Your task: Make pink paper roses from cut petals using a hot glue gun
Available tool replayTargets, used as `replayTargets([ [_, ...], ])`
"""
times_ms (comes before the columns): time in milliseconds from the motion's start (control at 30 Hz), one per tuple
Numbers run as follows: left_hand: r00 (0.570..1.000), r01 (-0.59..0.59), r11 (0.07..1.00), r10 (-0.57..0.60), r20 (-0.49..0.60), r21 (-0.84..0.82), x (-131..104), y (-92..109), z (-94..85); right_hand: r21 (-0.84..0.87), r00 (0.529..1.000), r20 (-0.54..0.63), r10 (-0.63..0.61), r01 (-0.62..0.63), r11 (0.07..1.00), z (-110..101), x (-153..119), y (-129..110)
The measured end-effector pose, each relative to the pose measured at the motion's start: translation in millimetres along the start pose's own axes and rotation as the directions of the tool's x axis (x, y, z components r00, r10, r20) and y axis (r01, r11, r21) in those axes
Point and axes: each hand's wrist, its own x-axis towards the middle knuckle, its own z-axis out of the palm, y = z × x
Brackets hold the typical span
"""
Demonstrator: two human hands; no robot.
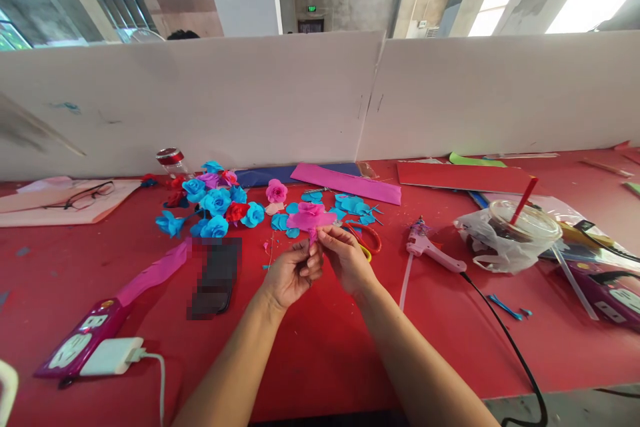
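A pink paper flower (311, 215) with wide petals is held up over the middle of the red table (320, 360). My left hand (294, 272) pinches its narrow pink stem end from the left. From the right, my right hand (346, 259) has thumb and fingertips closed on the same stem, just under the petals. Blue paper petals (353, 204) lie behind the flower. Scissors (369, 237) with red and yellow handles are partly hidden beside my right hand.
Blue and red paper flowers (216, 201) and a black phone (216, 277) are at left. At right are a pink glue gun (435, 250) with a trailing cable and a cup (525, 221) with a red straw. A white partition (200, 100) borders the back.
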Motion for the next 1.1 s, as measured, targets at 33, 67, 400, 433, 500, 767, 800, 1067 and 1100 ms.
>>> replayTargets([
  [33,1.0,-0.004,1.0,0.004,-0.012,-0.016,0.3,0.3,-0.6,-0.006,1.0,-0.001,-0.003,0.003,1.0,0.1,0.0,0.3],
  [67,0.999,-0.013,1.0,0.012,-0.03,-0.022,0.7,0.3,-1.2,-0.026,1.0,0.001,-0.012,0.012,1.0,0.0,0.0,0.7],
  [400,0.981,-0.073,0.996,0.081,-0.174,0.049,3.0,-2.5,-1.4,-0.084,1.0,0.011,-0.009,0.009,0.996,0.0,0.7,0.8],
  [433,0.976,-0.084,0.994,0.095,-0.194,0.064,3.3,-3.1,-0.6,-0.079,1.0,0.001,-0.004,0.005,0.997,0.0,0.9,1.2],
  [500,0.967,-0.1,0.989,0.122,-0.223,0.109,4.2,-5.0,0.5,-0.07,1.0,-0.031,-0.001,-0.001,0.998,-0.4,1.6,2.2],
  [767,0.833,-0.316,0.887,0.43,-0.347,0.338,7.8,-1.2,-4.8,-0.153,0.989,-0.141,-0.039,0.017,0.988,-1.7,2.9,3.5],
  [800,0.839,-0.317,0.899,0.414,-0.353,0.301,8.1,0.7,-6.3,-0.163,0.992,-0.127,-0.027,0.006,0.987,-1.0,2.7,3.8],
  [1067,0.883,-0.26,0.963,0.269,-0.384,0.078,8.4,3.7,-7.8,-0.125,0.995,-0.096,-0.014,0.002,0.992,7.0,0.2,7.6],
  [1100,0.884,-0.257,0.965,0.259,-0.39,0.059,8.4,3.9,-7.8,-0.118,0.996,-0.089,-0.005,-0.006,0.993,7.3,-0.3,7.7],
])
